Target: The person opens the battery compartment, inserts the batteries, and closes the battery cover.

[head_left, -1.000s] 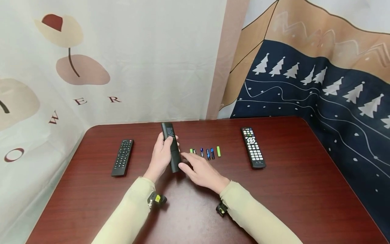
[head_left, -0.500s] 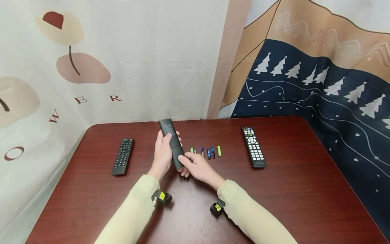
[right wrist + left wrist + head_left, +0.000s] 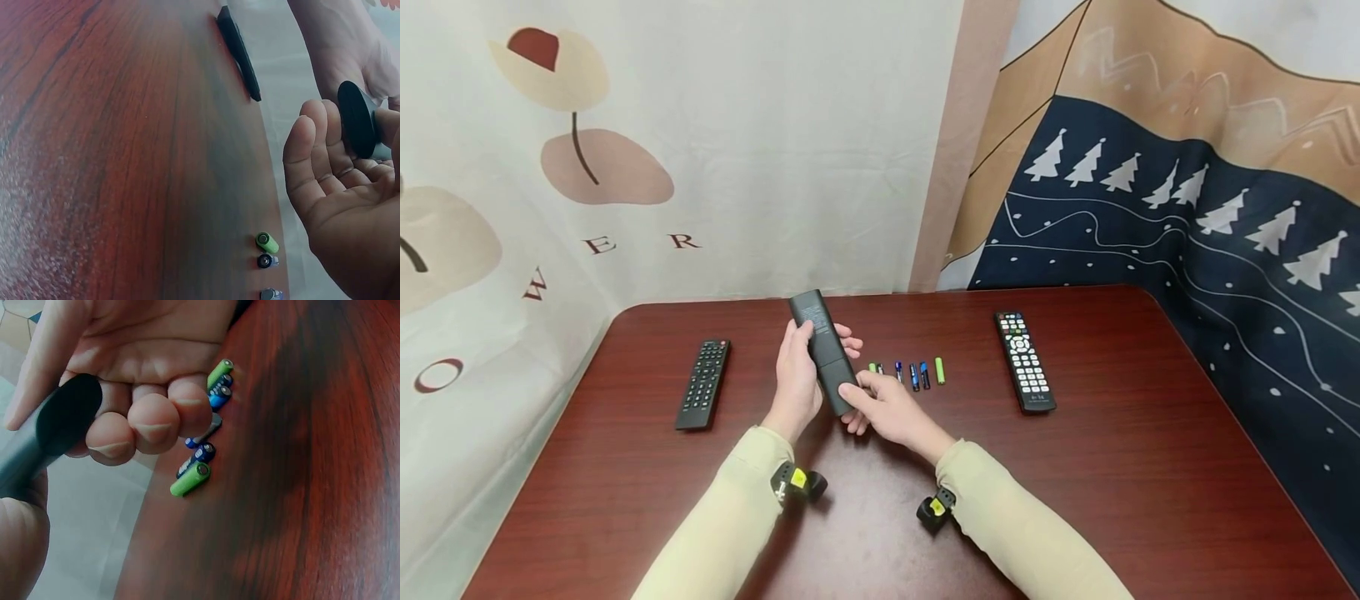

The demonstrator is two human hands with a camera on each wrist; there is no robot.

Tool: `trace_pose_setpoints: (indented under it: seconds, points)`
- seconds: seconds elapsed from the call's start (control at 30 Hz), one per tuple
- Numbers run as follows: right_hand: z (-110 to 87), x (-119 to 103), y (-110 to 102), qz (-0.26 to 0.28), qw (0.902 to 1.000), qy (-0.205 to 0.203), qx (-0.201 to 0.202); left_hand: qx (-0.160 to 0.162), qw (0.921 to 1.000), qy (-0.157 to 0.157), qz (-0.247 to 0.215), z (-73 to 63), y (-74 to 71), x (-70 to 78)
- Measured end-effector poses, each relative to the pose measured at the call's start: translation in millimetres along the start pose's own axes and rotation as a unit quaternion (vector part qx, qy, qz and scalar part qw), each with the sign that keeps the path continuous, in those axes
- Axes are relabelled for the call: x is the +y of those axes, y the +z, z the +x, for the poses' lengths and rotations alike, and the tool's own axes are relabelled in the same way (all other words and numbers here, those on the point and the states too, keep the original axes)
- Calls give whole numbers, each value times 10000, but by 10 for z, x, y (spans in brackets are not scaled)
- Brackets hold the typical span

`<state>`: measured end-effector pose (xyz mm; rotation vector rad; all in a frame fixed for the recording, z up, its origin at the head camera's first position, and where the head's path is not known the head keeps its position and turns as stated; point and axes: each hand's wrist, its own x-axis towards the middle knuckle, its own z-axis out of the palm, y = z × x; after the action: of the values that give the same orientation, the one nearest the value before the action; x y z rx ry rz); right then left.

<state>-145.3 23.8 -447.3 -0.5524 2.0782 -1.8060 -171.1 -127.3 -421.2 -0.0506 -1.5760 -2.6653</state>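
Note:
A black remote control (image 3: 827,354) is held off the table with its back up, showing printed text and a cover seam. My left hand (image 3: 797,379) holds it along the left edge, thumb on its back and fingers passing beneath to the right side. At the near end, my right hand (image 3: 891,408) pinches it, thumb on top and fingers underneath. In the left wrist view the end of the remote control (image 3: 69,415) lies between the right thumb and curled fingers. The right wrist view also shows this remote control's end (image 3: 356,122). Its button face is hidden.
Several batteries stand in a row beyond my right hand, among them a green battery (image 3: 939,371) and a blue battery (image 3: 913,377). One black remote control (image 3: 703,385) lies at left, another with white buttons (image 3: 1024,363) at right. Curtains hang behind the dark red table (image 3: 1112,467).
My right hand has moved left onto the near end of the remote control and now grips it. The remote control has tilted further, and my left fingers have loosened slightly at its right side.

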Motion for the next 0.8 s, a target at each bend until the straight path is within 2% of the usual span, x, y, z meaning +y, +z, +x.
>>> trace_pose_setpoints:
  seconds: [0.23,0.4,0.8]
  points:
    - [-20,-6,-27,123,9999,3,-36,202,9995,-194,-121,8,18,15]
    - [-13,-2,-30,223,9997,52,-43,298,9992,-198,-151,2,40,17]
    - [-23,-30,-41,98,9999,1,-51,199,9996,-195,-105,0,40,31]
